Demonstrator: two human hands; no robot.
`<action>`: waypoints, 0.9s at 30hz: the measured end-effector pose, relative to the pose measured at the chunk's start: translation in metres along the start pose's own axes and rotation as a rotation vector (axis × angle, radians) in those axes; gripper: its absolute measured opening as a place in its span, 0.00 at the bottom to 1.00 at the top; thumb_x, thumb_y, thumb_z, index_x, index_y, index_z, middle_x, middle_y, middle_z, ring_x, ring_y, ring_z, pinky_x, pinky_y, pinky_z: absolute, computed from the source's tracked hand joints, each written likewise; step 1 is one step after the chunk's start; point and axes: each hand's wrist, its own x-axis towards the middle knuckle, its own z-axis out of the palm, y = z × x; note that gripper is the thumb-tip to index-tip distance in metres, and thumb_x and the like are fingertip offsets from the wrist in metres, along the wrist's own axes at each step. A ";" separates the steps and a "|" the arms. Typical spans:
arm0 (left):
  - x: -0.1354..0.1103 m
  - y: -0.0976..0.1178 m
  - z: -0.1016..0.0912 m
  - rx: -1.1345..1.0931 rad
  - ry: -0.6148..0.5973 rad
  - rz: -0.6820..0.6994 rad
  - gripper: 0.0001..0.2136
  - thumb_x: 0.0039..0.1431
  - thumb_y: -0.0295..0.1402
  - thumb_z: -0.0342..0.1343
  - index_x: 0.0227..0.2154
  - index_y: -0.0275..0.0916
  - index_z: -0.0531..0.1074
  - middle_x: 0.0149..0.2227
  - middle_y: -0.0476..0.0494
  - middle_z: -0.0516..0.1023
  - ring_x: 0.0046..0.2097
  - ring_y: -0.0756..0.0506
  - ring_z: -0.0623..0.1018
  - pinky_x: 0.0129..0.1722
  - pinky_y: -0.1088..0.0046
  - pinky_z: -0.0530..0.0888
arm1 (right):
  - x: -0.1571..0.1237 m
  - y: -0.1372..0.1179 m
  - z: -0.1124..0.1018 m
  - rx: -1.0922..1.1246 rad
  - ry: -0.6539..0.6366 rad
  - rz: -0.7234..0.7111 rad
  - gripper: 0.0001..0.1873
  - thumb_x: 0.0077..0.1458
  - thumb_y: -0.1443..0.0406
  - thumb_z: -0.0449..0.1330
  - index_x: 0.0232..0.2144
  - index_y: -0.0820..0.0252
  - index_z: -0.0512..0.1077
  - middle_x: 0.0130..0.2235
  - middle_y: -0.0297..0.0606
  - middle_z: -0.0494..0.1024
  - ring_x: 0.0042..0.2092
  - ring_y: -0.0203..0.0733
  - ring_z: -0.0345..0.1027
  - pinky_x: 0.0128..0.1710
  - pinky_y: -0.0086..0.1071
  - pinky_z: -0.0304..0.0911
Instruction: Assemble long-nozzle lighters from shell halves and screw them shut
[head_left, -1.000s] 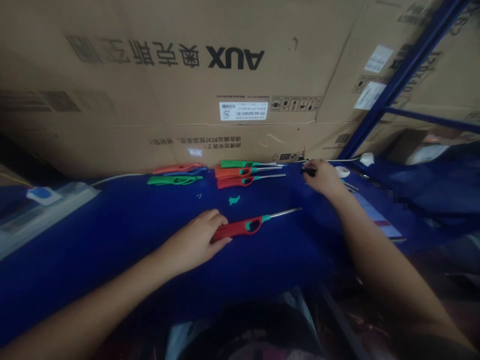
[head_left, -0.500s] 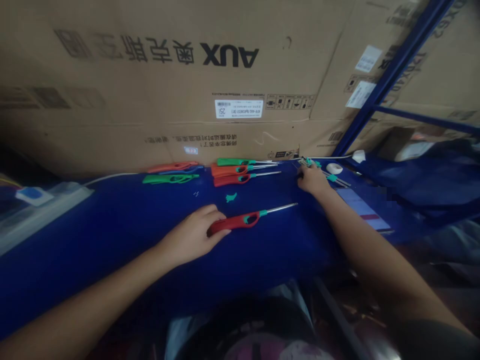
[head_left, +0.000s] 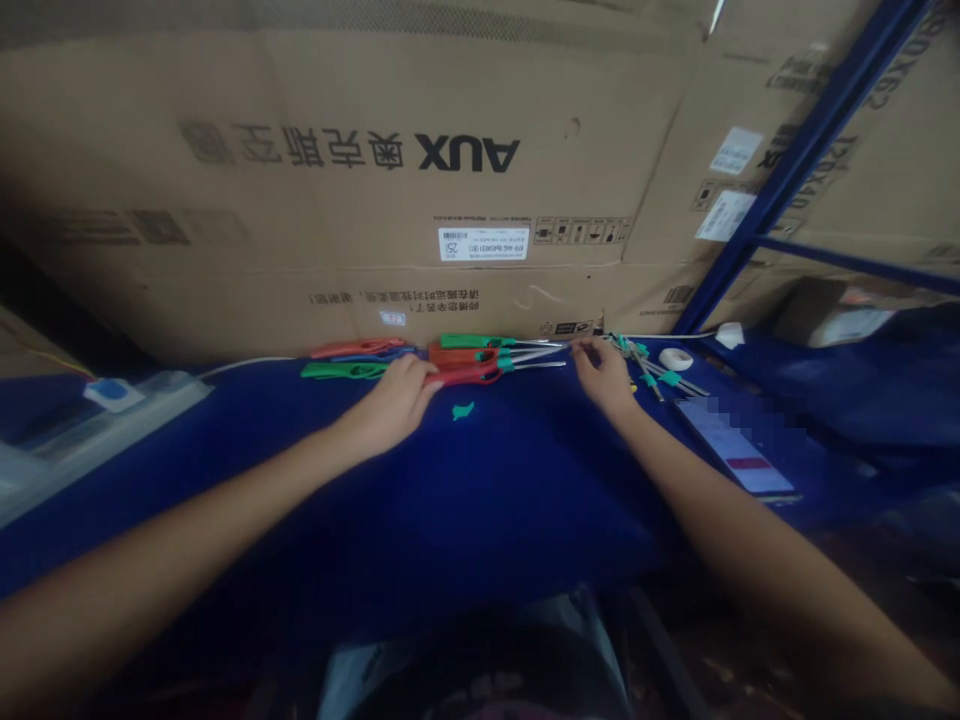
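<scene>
Counter (head_left: 525, 500), one, blue: bears the items below, with printed cardboard (head_left: 322, 240) standing behind.

Far left: one power strip (head_left: 90, 450), fitted with a blue-and-white plug (head_left: 114, 394).

Next: handles with no tube showing, a green handle (head_left: 337, 370) in front, a red-orange handle (head_left: 354, 348) behind (a bit of blue shows between them).

Left hand (head_left: 388, 402): grip clamped on the butt of the red lighter, thumb on the near side.

Red lighter (head_left: 470, 372), one: at the middle of the counter's far edge, nearest of a close row, metal tube pointing right. Behind it, an orange lighter (head_left: 454, 355) and a green lighter (head_left: 459, 341), lying much the same way. Handling note: the handle is best kept low and level, tube parallel to its neighbours, and released without dragging so the row stays in line.

Green scrap (head_left: 463, 410), one: apart, in front of the row; better left clear of the fingers.

Right hand (head_left: 604, 378): just beside the tube ends; whether its grip is apart or together on something, cannot tell. A light touch there would suit, so the tubes stay unmoved.

Metal rods (head_left: 652, 372), green-fitted, crossed in a heap; tape roll (head_left: 676, 358) and phone (head_left: 739, 450) farther right.
</scene>
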 end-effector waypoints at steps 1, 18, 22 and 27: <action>0.011 -0.007 -0.002 0.020 0.010 -0.002 0.17 0.73 0.40 0.39 0.46 0.33 0.69 0.45 0.33 0.70 0.51 0.36 0.72 0.57 0.52 0.69 | 0.000 0.001 0.001 0.015 0.004 -0.004 0.16 0.61 0.61 0.50 0.40 0.63 0.74 0.40 0.47 0.81 0.38 0.45 0.73 0.42 0.39 0.68; 0.104 -0.056 0.038 0.147 -0.011 -0.049 0.16 0.71 0.37 0.43 0.51 0.36 0.72 0.47 0.34 0.71 0.52 0.35 0.72 0.56 0.53 0.69 | -0.013 -0.009 0.009 -0.043 -0.411 -0.287 0.07 0.53 0.73 0.59 0.29 0.59 0.76 0.32 0.38 0.78 0.36 0.41 0.71 0.42 0.34 0.65; 0.109 -0.062 0.036 0.167 -0.016 -0.054 0.15 0.68 0.37 0.50 0.53 0.39 0.73 0.48 0.36 0.71 0.53 0.35 0.72 0.56 0.55 0.69 | -0.011 -0.008 0.007 -0.046 -0.427 -0.293 0.07 0.53 0.73 0.59 0.29 0.59 0.76 0.31 0.38 0.78 0.36 0.42 0.71 0.42 0.35 0.65; 0.105 -0.059 0.033 0.191 -0.008 -0.054 0.15 0.66 0.38 0.54 0.53 0.41 0.75 0.47 0.38 0.74 0.51 0.35 0.74 0.54 0.55 0.71 | -0.012 -0.007 0.008 -0.042 -0.429 -0.296 0.07 0.53 0.72 0.58 0.29 0.59 0.76 0.32 0.39 0.78 0.37 0.42 0.71 0.42 0.36 0.66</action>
